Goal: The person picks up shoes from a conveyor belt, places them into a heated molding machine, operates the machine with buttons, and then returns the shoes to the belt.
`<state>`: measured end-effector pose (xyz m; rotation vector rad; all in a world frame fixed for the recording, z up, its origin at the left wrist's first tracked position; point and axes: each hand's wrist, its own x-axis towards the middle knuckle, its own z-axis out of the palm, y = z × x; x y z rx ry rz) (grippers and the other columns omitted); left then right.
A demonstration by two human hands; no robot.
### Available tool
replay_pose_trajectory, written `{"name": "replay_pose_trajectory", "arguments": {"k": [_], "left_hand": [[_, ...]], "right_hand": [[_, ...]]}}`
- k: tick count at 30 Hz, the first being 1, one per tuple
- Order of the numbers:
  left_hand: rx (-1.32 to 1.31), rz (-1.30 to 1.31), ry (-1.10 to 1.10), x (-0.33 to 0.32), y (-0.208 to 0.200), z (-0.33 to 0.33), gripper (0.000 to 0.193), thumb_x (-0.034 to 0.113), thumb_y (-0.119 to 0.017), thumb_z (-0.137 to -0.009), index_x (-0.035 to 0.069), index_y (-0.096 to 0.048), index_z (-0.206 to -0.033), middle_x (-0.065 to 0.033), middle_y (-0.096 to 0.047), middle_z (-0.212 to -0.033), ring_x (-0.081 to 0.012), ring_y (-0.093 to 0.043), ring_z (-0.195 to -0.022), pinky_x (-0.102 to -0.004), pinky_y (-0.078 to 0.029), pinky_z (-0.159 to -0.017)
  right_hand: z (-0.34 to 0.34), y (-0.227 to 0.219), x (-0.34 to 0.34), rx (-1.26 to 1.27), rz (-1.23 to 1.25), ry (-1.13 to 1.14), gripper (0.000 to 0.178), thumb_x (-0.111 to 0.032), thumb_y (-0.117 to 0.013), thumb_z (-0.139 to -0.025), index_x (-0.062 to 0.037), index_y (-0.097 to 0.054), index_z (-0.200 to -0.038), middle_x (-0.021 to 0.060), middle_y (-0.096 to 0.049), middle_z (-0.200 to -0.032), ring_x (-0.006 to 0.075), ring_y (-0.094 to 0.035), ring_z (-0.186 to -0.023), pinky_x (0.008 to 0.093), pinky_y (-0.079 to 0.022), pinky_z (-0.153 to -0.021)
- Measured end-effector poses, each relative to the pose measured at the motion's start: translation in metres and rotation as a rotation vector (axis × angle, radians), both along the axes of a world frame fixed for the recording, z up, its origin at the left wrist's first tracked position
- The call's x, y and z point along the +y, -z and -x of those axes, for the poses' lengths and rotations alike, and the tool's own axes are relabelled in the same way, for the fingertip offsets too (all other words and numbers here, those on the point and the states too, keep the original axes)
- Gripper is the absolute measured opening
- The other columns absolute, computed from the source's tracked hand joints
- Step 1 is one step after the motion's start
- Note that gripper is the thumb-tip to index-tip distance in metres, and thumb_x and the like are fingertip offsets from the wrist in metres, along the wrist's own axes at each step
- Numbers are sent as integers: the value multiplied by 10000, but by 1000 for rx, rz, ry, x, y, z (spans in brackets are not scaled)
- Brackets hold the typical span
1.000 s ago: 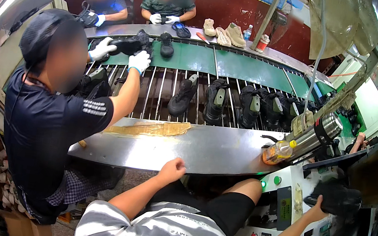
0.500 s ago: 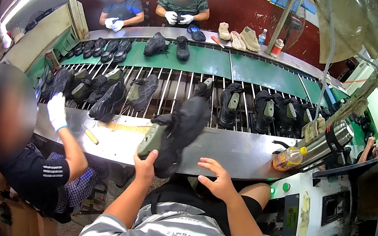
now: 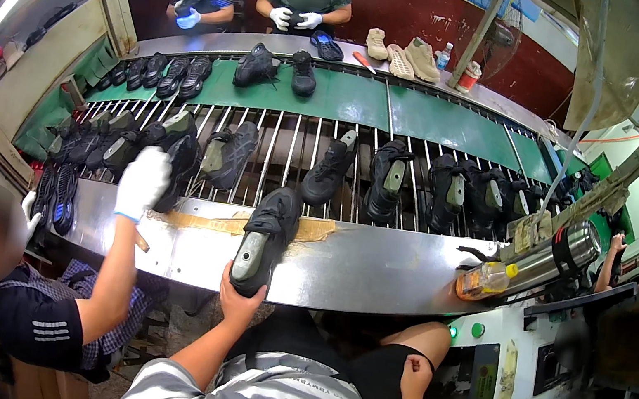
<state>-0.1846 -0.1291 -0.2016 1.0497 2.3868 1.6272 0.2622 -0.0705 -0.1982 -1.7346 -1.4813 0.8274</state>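
Black lace-up shoe (image 3: 278, 226) sat in my left hand (image 3: 241, 297), gripped at heel. Smooth grey-green last (image 3: 249, 253), round hole in it, filled opening. Toe pointed away from me, upper facing up, above near part of shiny metal counter (image 3: 367, 267).

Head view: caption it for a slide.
A bare left grip holds a shoe at the counter, with more shoes on the rollers beyond.
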Motion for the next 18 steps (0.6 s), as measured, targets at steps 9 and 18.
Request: {"name": "replay_pose_trajectory", "arguments": {"k": [9, 18], "left_hand": [[138, -2, -51, 6, 12, 1, 968, 210, -869, -593, 3, -370, -1396, -228, -491, -1321, -414, -478, -1224, -463, -389, -1039], [146, 70, 176, -2, 13, 39, 1018, 235, -872, -568, 3, -342, -1406, -238, -494, -1317, -400, -513, -1201, -446, -424, -1020]], "right_hand": [[38, -14, 15, -342, -251, -140, 39, -59, -640, -700, -80, -609, -689, 65, -561, -662, 262, -565, -640, 376, -464, -596], [38, -17, 9, -360, -239, -127, 30, -65, -637, -696, -78, -614, -680, 72, -567, -655, 272, -570, -631, 384, -465, -588]]}}
